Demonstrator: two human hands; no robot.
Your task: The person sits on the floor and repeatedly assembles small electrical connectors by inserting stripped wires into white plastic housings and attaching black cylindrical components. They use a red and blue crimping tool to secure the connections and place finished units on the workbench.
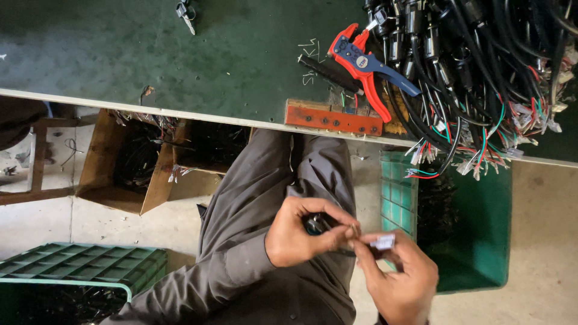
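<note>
Right hand (402, 280) lowest in frame, over the lap: thumb and forefinger pinched narrow on small white connector (383, 242). Left hand (299, 232) just beside it, touching at the fingertips, curled around black cable end (315, 224), fingertips closed on thin wire tips near (354, 229). Both hands well below the near edge of the tabletop, above grey trouser legs (274, 180). Grey sleeve (198, 283) running off toward bottom left.

On green tabletop (180, 54): red and blue wire stripper (365, 69) near the near edge, right of centre, handles pointing toward the right. Black rod-like piece (328, 73) just left of it, touching or nearly, cannot tell. Orange-red metal block (333, 118) right at the near edge, below the stripper. Big heap of black cables (481, 66) filling the right end, red, green and white wire ends hanging over the near edge. Small metal part (185, 12) at the far edge, left of centre.

Below the tabletop, on the floor: open cardboard box (129, 162) with dark wiring at left, green plastic crate (463, 229) at right beside the right hand, second green crate (78, 265) at bottom left, lidded with a grid. Wooden stool frame (36, 162) at far left.
</note>
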